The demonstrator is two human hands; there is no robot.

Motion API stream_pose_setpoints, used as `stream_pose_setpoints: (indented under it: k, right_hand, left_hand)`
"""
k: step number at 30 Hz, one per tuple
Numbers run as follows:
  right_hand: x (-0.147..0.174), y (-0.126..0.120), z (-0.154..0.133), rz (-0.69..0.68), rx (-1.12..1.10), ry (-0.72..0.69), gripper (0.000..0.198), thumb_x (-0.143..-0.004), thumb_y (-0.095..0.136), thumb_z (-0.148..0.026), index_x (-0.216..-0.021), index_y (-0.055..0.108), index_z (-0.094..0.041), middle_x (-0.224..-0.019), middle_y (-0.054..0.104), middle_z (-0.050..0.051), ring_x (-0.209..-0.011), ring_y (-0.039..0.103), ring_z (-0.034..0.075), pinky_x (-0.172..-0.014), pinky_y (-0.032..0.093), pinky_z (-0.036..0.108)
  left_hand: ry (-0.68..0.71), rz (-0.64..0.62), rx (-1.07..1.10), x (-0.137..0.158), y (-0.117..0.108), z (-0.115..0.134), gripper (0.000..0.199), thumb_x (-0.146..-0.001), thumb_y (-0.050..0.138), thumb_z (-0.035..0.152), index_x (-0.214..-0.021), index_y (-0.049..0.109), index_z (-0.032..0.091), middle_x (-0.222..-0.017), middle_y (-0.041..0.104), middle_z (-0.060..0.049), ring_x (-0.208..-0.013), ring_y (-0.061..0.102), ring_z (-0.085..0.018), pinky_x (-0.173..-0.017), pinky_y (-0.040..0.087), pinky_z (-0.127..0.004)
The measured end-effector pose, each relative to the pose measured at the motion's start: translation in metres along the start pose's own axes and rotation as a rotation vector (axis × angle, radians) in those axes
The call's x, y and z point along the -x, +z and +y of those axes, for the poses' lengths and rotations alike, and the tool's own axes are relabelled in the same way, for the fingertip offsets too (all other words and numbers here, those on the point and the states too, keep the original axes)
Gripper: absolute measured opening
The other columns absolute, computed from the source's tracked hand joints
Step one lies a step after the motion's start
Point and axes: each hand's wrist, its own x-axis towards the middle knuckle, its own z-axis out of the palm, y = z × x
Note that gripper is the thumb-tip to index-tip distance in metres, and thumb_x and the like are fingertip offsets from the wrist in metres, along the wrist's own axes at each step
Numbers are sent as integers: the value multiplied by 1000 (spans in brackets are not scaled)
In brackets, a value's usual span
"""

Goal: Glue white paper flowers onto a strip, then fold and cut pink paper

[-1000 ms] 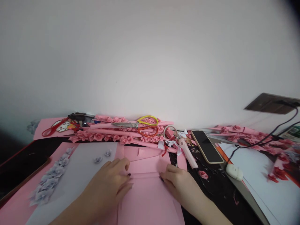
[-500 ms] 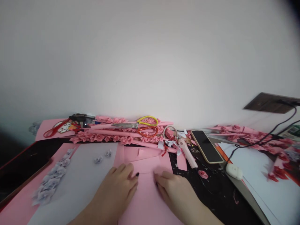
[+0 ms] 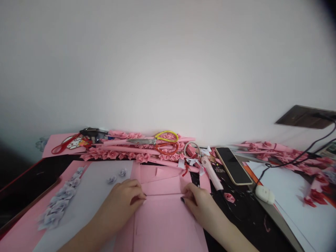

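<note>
A sheet of pink paper lies in front of me, with a narrow fold line running across it near its far part. My left hand pinches the left end of that fold between thumb and forefinger. At the right end, my right hand does the same, its thumb and fingers closed on the paper. Beyond the fold are more pink sheets and a small pink scrap. Left of my left hand, a white sheet carries two small pale paper roses and a row of pale roses.
Scissors with yellow and red handles rest on pink paper flowers along the wall. To the right are a pink tube-shaped tool, a phone, a white earbud case, a pink rose, cables and red flowers.
My hands have moved apart along the fold, the left one leftward and the right one rightward. Both now pinch the fold's ends, and the crease shows more clearly. The view has shifted slightly.
</note>
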Motion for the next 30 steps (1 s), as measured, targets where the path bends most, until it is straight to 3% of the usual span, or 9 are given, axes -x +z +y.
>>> stream_pose_setpoints:
  k: [7,14,17,20,23,26,30]
  right_hand:
    - [1,-3,-3,50,189,-73,17,-76,45,-6,-70,57,-18,-74,58,1,-65,54,13,-58,35,21]
    - [9,-14,-15,-165,515,-149,21,-82,45,-12,-71,62,-19,-68,64,1,-63,61,15,-52,33,21]
    - [14,-6,-21,-188,584,-213,19,-84,46,-16,-93,63,-19,-71,67,3,-59,63,16,-47,33,23]
    - [15,11,-26,-138,587,-297,36,-84,47,-19,-119,51,-15,-74,69,5,-57,63,18,-46,35,23]
    - [13,22,-28,-114,552,-345,40,-84,47,-19,-123,48,-15,-75,69,6,-62,64,18,-49,39,23]
    - [12,15,-28,-142,525,-273,34,-84,46,-21,-117,54,-22,-76,69,4,-63,65,19,-49,38,24]
    - [11,-4,-24,-158,520,-96,22,-82,47,-18,-91,65,-26,-70,68,2,-64,64,17,-51,35,22]
  left_hand:
    - [61,38,-110,-1,2,-1,20,-82,46,18,-70,61,20,-80,59,0,-81,52,-16,-73,33,-30]
    - [149,-62,-258,9,-2,11,23,-79,47,14,-62,60,19,-75,54,1,-74,48,-15,-68,28,-31]
    - [169,-59,-268,12,5,20,20,-80,45,15,-68,60,19,-77,54,-1,-75,47,-17,-67,29,-32]
    - [228,-51,-240,11,22,26,19,-82,43,16,-86,61,21,-84,55,-2,-78,47,-18,-69,30,-32]
    - [298,-28,-214,8,35,28,26,-82,44,17,-104,57,23,-93,57,-3,-82,48,-18,-71,31,-32]
    - [255,-14,-239,6,32,26,23,-83,44,18,-97,61,25,-88,58,-2,-83,49,-18,-71,30,-33]
    - [118,-44,-295,5,14,17,30,-85,41,20,-68,64,23,-74,58,0,-76,51,-17,-67,28,-33]
